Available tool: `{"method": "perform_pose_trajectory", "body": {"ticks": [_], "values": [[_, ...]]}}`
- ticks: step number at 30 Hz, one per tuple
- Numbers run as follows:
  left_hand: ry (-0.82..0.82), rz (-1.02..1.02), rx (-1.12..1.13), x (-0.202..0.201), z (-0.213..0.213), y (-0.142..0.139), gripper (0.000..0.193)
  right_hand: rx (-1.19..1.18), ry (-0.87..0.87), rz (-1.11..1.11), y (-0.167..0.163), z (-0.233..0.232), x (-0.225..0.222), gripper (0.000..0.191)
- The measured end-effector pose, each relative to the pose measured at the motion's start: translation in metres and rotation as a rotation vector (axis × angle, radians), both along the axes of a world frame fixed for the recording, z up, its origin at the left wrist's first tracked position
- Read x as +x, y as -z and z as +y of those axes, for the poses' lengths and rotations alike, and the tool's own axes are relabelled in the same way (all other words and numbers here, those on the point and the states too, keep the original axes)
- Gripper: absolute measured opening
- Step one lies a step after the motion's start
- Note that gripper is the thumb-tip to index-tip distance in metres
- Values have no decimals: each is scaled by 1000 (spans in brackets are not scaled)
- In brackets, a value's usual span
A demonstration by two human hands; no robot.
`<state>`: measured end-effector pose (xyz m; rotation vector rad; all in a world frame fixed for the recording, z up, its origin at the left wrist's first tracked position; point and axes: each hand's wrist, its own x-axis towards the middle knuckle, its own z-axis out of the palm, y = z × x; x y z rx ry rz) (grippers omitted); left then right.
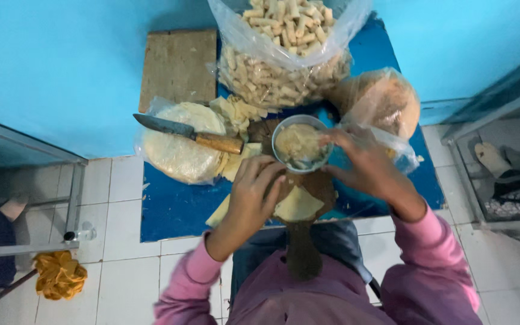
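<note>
A large clear plastic bag [284,54] stood open at the far end of the blue counter [170,210], packed with pale, short rolled sticks. Just to its right lay a second clear bag [383,102], rounded and filled with something tan and crumbly, its loose edge trailing toward the near side. On the left, a flat round stack of pale wrappers sat in thin clear plastic wrap [179,147].

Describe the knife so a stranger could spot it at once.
Start at the blue mat on the tiled floor. On its left side lies a bagged stack of round flat wrappers; the knife lies across it, the only thing with a dark blade and wooden handle.
</note>
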<state>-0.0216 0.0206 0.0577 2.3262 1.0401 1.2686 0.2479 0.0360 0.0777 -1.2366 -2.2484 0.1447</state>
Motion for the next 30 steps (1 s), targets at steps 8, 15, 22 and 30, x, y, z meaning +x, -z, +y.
{"method": "perform_pose_trajectory", "body": {"ticks": [8, 15, 22, 30], "values": [[431, 390, 44, 21, 79, -20, 34, 93, 30, 154, -4, -16, 12, 46], [449, 805, 123, 54, 92, 16, 8, 20, 63, 206, 9, -25, 27, 37], [530, 795, 154, 61, 105, 32, 6, 3, 86, 268, 20, -29, 31, 33], [514, 627, -11, 43, 110, -41, 20, 38, 131, 245, 15, -35, 21, 35]]}}
